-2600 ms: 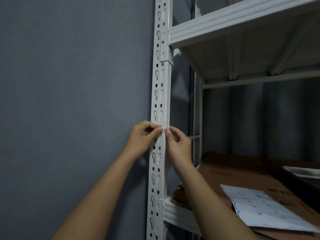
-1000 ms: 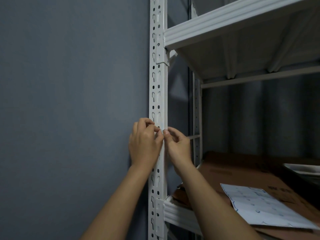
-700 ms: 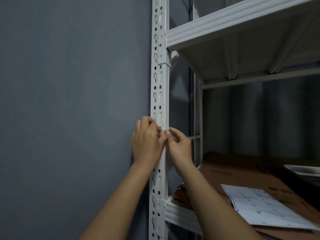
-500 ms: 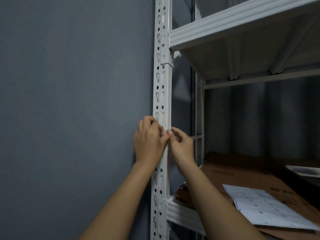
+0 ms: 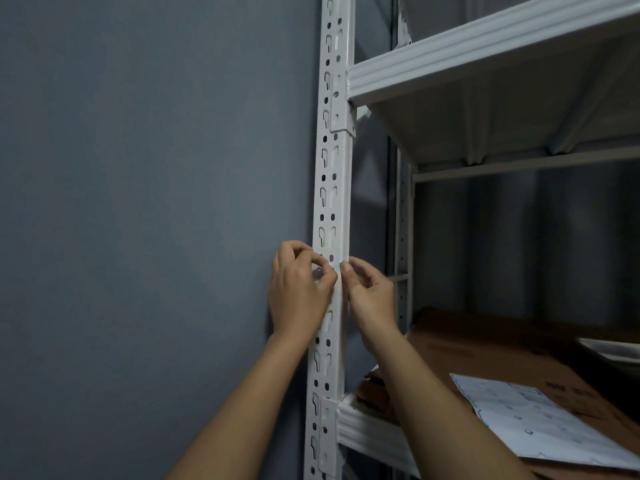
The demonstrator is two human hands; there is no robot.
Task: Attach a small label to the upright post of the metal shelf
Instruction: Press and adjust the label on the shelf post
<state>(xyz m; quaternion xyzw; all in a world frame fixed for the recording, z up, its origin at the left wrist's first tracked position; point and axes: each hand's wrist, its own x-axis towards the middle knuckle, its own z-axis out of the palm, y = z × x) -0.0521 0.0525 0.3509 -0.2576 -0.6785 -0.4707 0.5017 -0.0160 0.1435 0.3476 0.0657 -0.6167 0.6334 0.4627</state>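
The white perforated upright post [image 5: 331, 188] of the metal shelf runs from top to bottom in the middle of the view. A small pale label [image 5: 333, 257] lies on its front face at about mid height. My left hand [image 5: 298, 292] is at the post's left side with curled fingers, and its thumb and forefinger pinch the label's left end, where something shiny shows. My right hand [image 5: 371, 293] is at the post's right side. Its thumb and forefinger pinch the label's right end at the post's corner.
A grey wall [image 5: 156, 202] fills the left. A white shelf board [image 5: 485, 46] joins the post above my hands, and a lower shelf beam [image 5: 367, 431] joins below. On the lower shelf lie brown cardboard [image 5: 485, 355] and a printed white sheet [image 5: 526, 417].
My left hand has turned more upright against the post's left side. Both hands stay at the same height on the post, and the label now shows above my fingertips.
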